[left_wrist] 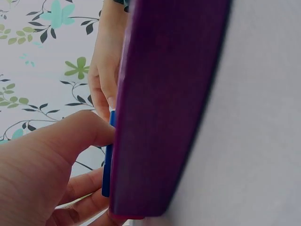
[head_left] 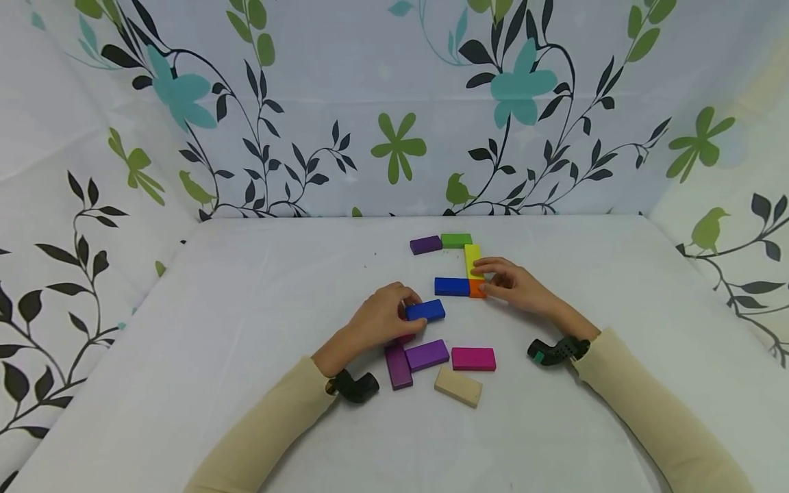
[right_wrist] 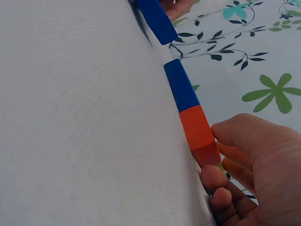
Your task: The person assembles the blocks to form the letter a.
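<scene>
My left hand (head_left: 383,318) pinches one blue block (head_left: 427,310) mid-table; my right hand (head_left: 516,285) touches one orange block (head_left: 477,289), pinching or not I can't tell. Nearer lie one beige block (head_left: 458,387), two purple (head_left: 427,356), one pink (head_left: 473,359), one red (head_left: 404,339); farther, a second blue (head_left: 452,287), one yellow (head_left: 471,253), one green (head_left: 456,241), one dark violet (head_left: 425,245), short of the table's back edge. Wide room either side.
</scene>
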Motion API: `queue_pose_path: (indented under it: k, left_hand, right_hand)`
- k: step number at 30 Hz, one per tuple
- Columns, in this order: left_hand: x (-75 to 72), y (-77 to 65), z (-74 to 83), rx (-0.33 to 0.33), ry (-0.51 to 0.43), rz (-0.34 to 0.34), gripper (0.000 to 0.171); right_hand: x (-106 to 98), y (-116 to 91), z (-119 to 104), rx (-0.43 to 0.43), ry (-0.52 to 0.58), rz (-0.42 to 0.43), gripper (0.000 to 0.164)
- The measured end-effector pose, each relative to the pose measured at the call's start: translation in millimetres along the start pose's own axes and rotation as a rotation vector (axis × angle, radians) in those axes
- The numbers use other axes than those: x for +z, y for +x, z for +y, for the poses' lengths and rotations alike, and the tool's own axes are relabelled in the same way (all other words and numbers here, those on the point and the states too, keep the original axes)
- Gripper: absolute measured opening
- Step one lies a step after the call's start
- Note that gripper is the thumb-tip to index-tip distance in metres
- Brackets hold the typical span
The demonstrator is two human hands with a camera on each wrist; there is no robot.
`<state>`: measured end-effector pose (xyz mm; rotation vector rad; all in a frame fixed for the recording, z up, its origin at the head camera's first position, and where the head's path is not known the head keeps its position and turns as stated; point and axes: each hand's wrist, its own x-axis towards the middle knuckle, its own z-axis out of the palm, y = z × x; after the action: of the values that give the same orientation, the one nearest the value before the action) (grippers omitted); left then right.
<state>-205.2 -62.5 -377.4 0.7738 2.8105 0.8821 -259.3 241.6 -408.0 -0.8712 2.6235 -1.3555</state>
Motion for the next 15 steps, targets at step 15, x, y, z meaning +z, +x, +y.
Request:
queue_pose_path:
  k: [15]
  left_hand:
    - [-2.4,-1.3,-8.4,-0.051,-0.080,0.094,0.035]
  right_hand:
    - [0.7,1.1,-2.7,0.024,0.002,-0.016,0.034]
